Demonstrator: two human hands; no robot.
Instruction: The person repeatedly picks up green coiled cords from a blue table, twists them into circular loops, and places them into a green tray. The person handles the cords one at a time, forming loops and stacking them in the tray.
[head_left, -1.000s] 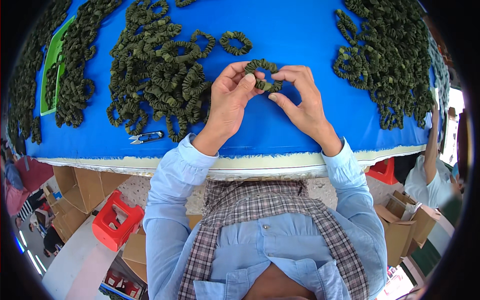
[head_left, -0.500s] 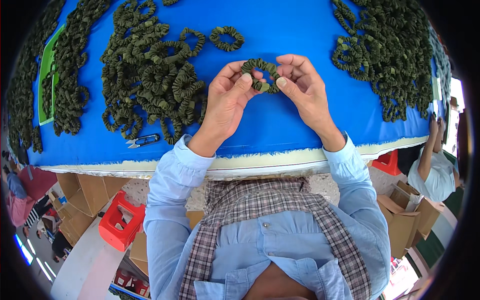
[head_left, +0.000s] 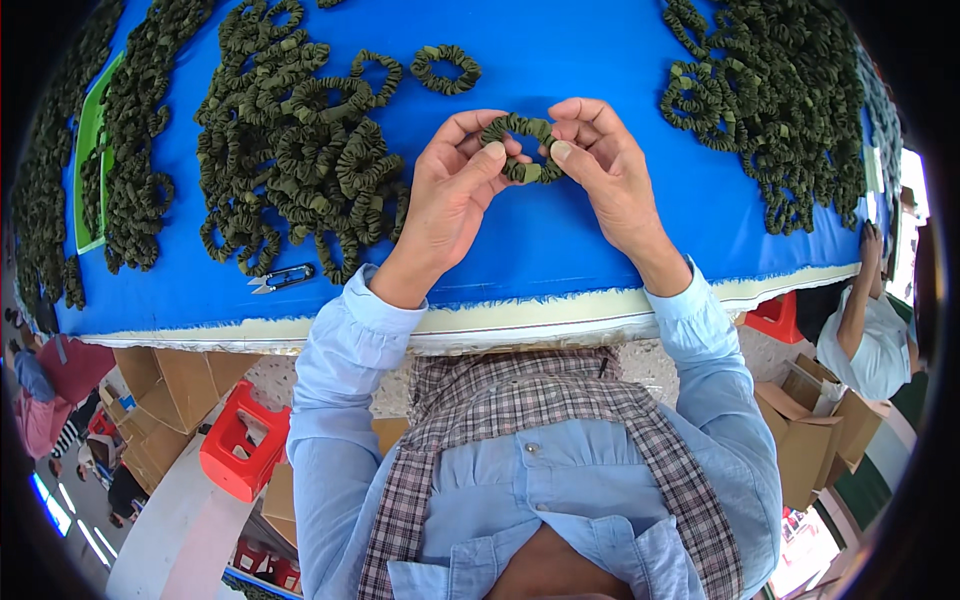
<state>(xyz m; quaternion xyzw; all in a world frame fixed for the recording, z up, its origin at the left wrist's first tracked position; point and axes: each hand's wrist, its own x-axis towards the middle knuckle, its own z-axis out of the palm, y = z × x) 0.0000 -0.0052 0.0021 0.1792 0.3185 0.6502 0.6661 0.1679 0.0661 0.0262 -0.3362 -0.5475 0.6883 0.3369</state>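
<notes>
Both my hands hold one dark green ruffled fabric ring (head_left: 520, 150) above the blue table cover (head_left: 560, 240). My left hand (head_left: 450, 195) pinches its left and lower side with thumb and fingers. My right hand (head_left: 600, 165) grips its right side, thumb pressed on the lower edge. A single matching ring (head_left: 446, 68) lies flat on the cloth just beyond my left hand.
A big heap of green rings (head_left: 290, 150) lies left of my hands and another heap (head_left: 775, 100) at the far right. Small thread snips (head_left: 283, 278) rest near the table's front edge. A red crate (head_left: 240, 445) and cardboard boxes stand below; another person (head_left: 870, 330) sits at right.
My hands stay together on the same ring; the fingers have shifted slightly along it, and the view has tilted a little so everything sits slightly lower in the picture.
</notes>
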